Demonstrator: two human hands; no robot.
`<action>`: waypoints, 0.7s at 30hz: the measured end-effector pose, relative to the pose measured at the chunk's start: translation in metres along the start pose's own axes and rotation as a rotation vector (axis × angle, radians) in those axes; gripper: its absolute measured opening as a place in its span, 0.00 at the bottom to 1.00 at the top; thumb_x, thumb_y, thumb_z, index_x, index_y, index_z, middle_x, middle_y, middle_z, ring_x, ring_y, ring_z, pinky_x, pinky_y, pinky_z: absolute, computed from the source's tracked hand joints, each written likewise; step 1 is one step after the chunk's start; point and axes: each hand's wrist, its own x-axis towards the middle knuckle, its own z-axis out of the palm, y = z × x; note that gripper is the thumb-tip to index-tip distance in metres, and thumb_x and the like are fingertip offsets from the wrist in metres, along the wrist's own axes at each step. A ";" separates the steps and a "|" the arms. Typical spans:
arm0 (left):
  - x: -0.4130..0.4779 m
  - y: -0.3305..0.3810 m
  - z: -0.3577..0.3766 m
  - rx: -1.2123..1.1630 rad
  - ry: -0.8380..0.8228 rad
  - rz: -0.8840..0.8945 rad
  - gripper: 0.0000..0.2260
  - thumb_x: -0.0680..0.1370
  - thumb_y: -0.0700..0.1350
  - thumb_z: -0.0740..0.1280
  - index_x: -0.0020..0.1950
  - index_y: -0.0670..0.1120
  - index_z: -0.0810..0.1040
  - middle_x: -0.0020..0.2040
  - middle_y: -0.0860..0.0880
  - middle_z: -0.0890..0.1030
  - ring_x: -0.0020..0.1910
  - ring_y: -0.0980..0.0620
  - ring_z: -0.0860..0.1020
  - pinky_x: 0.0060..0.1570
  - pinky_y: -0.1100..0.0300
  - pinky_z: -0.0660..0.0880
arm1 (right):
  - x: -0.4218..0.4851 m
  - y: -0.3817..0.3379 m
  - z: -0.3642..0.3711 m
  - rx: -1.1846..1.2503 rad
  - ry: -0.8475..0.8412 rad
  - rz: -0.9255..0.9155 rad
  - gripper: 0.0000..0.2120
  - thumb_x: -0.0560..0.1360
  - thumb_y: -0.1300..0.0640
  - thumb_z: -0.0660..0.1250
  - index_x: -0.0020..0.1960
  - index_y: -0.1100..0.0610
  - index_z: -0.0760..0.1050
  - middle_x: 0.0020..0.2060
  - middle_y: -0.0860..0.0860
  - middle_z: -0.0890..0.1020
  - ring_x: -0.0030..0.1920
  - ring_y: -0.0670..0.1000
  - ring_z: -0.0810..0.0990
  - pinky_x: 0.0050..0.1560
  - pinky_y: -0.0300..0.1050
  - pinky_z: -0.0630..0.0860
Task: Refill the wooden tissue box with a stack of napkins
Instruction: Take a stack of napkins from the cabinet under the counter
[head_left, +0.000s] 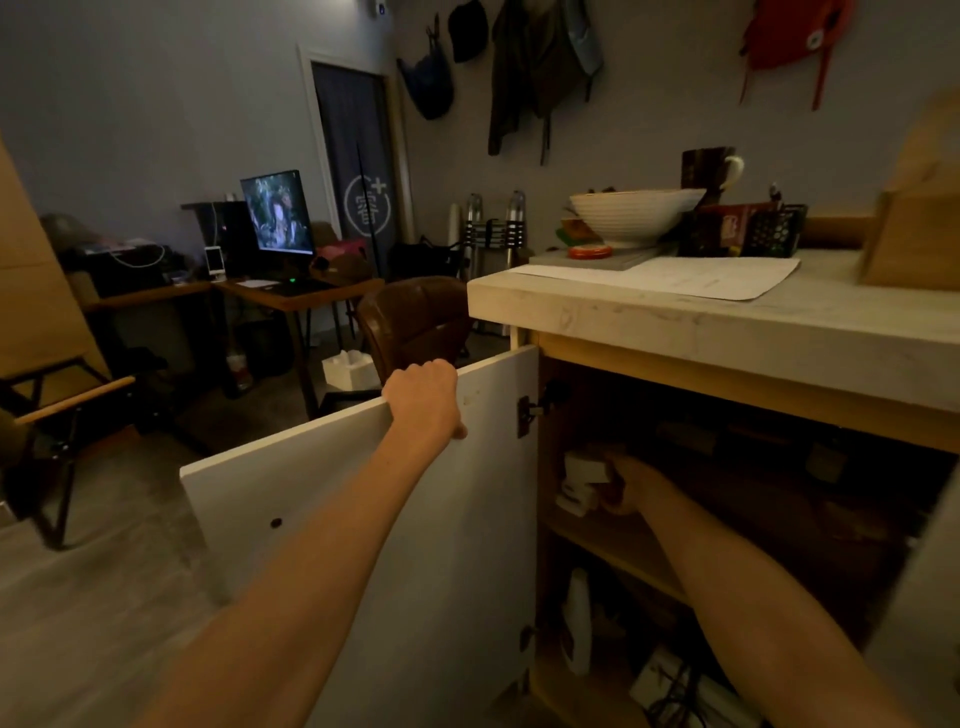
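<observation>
The wooden tissue box (914, 239) stands on the pale countertop (727, 322) at the far right, partly cut off by the frame and blurred. Below it the cabinet stands open. My left hand (426, 397) grips the top edge of the white cabinet door (363, 519). My right hand (626, 486) reaches into the dark upper shelf and closes on a white napkin stack (584, 470); another white pack (574, 501) lies just under it. The fingers of that hand are in shadow.
A white bowl (636, 213), a mug (709, 169), a red box (732, 226) and a paper sheet (675, 278) sit on the counter. A white bottle (576, 618) stands on the lower shelf. A brown chair (415, 322) and a desk with a monitor (278, 213) stand behind the door.
</observation>
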 end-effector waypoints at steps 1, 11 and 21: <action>0.001 0.000 -0.001 -0.014 -0.011 0.005 0.28 0.67 0.57 0.78 0.58 0.44 0.73 0.48 0.46 0.78 0.52 0.46 0.79 0.53 0.53 0.74 | -0.009 0.001 0.002 0.066 -0.031 -0.001 0.21 0.73 0.48 0.72 0.59 0.61 0.74 0.54 0.61 0.77 0.61 0.60 0.76 0.58 0.53 0.77; -0.036 -0.044 -0.055 -0.401 -0.548 0.250 0.28 0.76 0.52 0.70 0.71 0.43 0.67 0.59 0.46 0.76 0.53 0.47 0.77 0.52 0.53 0.76 | -0.183 0.058 0.017 0.369 -0.465 -0.247 0.23 0.73 0.62 0.63 0.68 0.57 0.67 0.62 0.62 0.73 0.63 0.61 0.74 0.63 0.53 0.73; -0.213 -0.074 0.001 -1.262 -0.821 0.520 0.16 0.80 0.58 0.58 0.61 0.51 0.75 0.58 0.50 0.80 0.57 0.55 0.81 0.58 0.55 0.77 | -0.298 0.097 -0.025 0.023 -0.382 -0.647 0.27 0.73 0.53 0.72 0.70 0.50 0.67 0.63 0.54 0.78 0.61 0.57 0.79 0.54 0.53 0.81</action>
